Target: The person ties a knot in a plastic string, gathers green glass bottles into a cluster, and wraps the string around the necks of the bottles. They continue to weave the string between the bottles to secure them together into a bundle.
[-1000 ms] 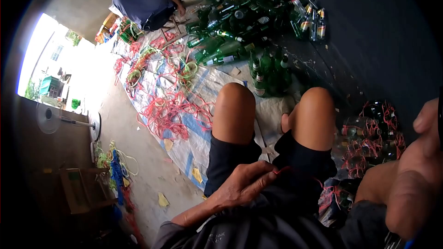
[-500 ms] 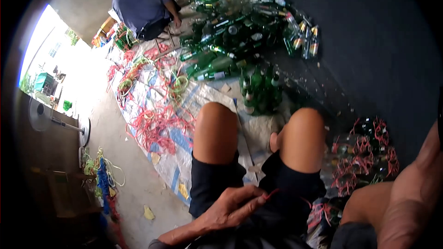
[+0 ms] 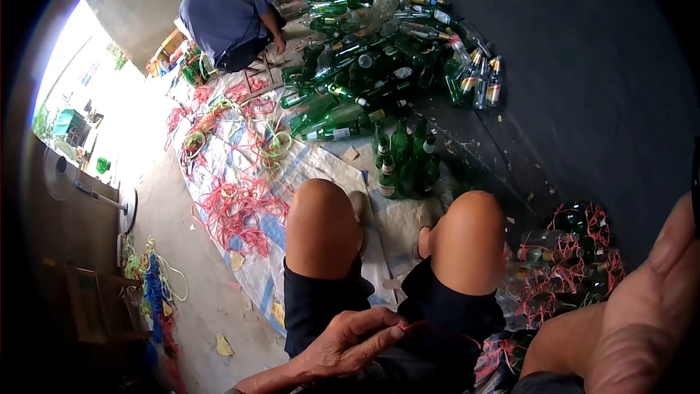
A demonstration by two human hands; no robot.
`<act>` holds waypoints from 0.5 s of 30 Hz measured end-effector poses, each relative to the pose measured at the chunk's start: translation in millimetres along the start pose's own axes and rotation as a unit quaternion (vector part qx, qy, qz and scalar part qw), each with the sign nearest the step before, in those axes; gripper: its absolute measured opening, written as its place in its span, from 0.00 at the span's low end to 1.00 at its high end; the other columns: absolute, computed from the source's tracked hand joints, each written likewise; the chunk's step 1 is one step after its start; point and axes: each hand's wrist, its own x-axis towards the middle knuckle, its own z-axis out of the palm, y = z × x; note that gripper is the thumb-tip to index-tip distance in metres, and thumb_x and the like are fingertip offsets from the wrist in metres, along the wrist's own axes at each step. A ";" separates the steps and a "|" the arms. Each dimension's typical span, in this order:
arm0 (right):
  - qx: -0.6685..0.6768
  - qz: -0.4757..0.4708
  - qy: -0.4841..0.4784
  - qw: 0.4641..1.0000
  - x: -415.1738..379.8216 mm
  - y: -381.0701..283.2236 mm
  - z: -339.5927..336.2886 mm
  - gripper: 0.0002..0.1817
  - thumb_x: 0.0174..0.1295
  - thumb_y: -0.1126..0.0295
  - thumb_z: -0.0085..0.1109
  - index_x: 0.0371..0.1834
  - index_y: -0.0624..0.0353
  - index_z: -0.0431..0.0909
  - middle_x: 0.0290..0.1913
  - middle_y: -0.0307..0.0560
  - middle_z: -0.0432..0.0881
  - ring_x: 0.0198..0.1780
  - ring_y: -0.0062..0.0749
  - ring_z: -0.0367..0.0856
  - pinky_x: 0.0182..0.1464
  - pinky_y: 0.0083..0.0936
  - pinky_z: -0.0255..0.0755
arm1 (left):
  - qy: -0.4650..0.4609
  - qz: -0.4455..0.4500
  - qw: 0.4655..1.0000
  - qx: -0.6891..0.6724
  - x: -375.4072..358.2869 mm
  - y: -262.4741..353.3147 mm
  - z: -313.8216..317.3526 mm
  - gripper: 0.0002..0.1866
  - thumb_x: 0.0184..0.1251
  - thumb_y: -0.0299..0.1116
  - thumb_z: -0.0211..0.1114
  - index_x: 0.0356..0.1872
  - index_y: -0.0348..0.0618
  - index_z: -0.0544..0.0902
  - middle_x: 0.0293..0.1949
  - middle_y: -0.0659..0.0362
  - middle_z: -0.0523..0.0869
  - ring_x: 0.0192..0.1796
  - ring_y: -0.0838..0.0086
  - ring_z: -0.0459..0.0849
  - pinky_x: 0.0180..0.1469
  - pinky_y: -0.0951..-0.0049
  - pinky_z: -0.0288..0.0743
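Low in the middle, my left hand (image 3: 357, 343) is closed in a pinch on a thin red string (image 3: 430, 326), over my dark shorts. The string trails rightwards across my lap. My right hand (image 3: 649, 306) is raised close to the camera at the right edge; its wrist and thumb side show, while the fingers are cut off or hidden. Just beyond my knees stands a cluster of upright green bottles (image 3: 403, 160). To the right lie bottles wrapped in pink string (image 3: 561, 255), and more pink string (image 3: 499, 357) lies beside my right hip.
A large heap of green and clear bottles (image 3: 372, 66) lies ahead. Tangled pink string (image 3: 240, 208) covers part of the white and blue sheet (image 3: 313, 164). A co-worker in a blue shirt (image 3: 226, 11) sits at the back left. A fan (image 3: 65, 175) stands at left.
The view has shifted slightly, so the heap and the upright bottles sit lower. My left hand keeps its pinch on the string; my right hand stays raised at the edge.
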 end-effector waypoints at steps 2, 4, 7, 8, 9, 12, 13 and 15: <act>0.008 -0.005 0.001 1.000 -0.7 2.0 3.7 0.28 0.71 0.60 0.67 0.65 0.71 0.75 0.43 0.45 0.81 0.39 0.24 0.77 0.49 0.25 0.73 | -0.010 -0.008 1.000 0.004 6.0 5.5 -1.3 0.09 0.82 0.33 0.64 0.49 0.37 0.86 0.37 0.60 0.88 0.39 0.80 0.83 0.42 0.76 0.76; 0.014 -0.010 -0.001 1.000 2.0 1.7 6.7 0.28 0.71 0.59 0.67 0.65 0.71 0.76 0.44 0.46 0.81 0.39 0.24 0.77 0.50 0.25 0.73 | -0.021 -0.016 1.000 0.002 9.4 8.3 -0.6 0.10 0.82 0.34 0.64 0.48 0.37 0.86 0.36 0.60 0.88 0.38 0.81 0.82 0.40 0.76 0.75; 0.029 -0.010 0.003 1.000 6.4 3.4 9.9 0.28 0.71 0.59 0.67 0.65 0.71 0.76 0.45 0.46 0.81 0.40 0.24 0.77 0.50 0.25 0.73 | -0.025 0.028 0.999 0.010 17.0 6.0 2.3 0.10 0.82 0.34 0.64 0.48 0.37 0.85 0.36 0.60 0.88 0.38 0.81 0.82 0.41 0.75 0.75; 0.037 -0.010 0.004 0.999 8.5 3.7 11.8 0.28 0.72 0.59 0.67 0.65 0.71 0.76 0.45 0.46 0.81 0.40 0.24 0.78 0.50 0.25 0.73 | -0.034 0.024 0.999 0.009 19.1 12.3 1.6 0.10 0.82 0.34 0.64 0.48 0.36 0.86 0.36 0.59 0.88 0.38 0.81 0.83 0.41 0.76 0.75; 0.045 -0.006 0.006 0.999 11.2 5.8 11.2 0.28 0.72 0.59 0.67 0.65 0.71 0.76 0.45 0.46 0.81 0.40 0.24 0.78 0.50 0.25 0.74 | -0.026 0.029 0.999 0.018 22.1 14.2 1.2 0.10 0.82 0.33 0.64 0.48 0.36 0.86 0.37 0.59 0.88 0.39 0.81 0.83 0.42 0.76 0.76; 0.076 0.021 0.007 0.997 18.4 9.1 20.8 0.28 0.72 0.58 0.67 0.65 0.71 0.76 0.46 0.46 0.82 0.41 0.24 0.78 0.50 0.25 0.74 | -0.017 0.045 0.999 0.015 26.7 13.4 5.0 0.10 0.81 0.32 0.65 0.49 0.35 0.86 0.37 0.58 0.90 0.41 0.80 0.85 0.44 0.76 0.77; 0.095 0.035 0.007 0.995 17.0 7.8 25.9 0.28 0.72 0.58 0.67 0.65 0.71 0.76 0.46 0.47 0.82 0.41 0.24 0.78 0.50 0.25 0.74 | -0.018 0.058 0.998 0.020 29.8 17.7 3.1 0.10 0.81 0.32 0.65 0.49 0.34 0.86 0.37 0.58 0.90 0.41 0.80 0.85 0.44 0.76 0.77; 0.151 0.080 0.001 0.985 9.5 1.7 39.2 0.28 0.72 0.58 0.67 0.65 0.70 0.76 0.47 0.47 0.82 0.41 0.24 0.79 0.50 0.25 0.74 | -0.021 0.082 0.996 0.029 33.6 27.5 0.8 0.10 0.81 0.32 0.65 0.49 0.34 0.86 0.37 0.58 0.90 0.42 0.81 0.85 0.45 0.77 0.77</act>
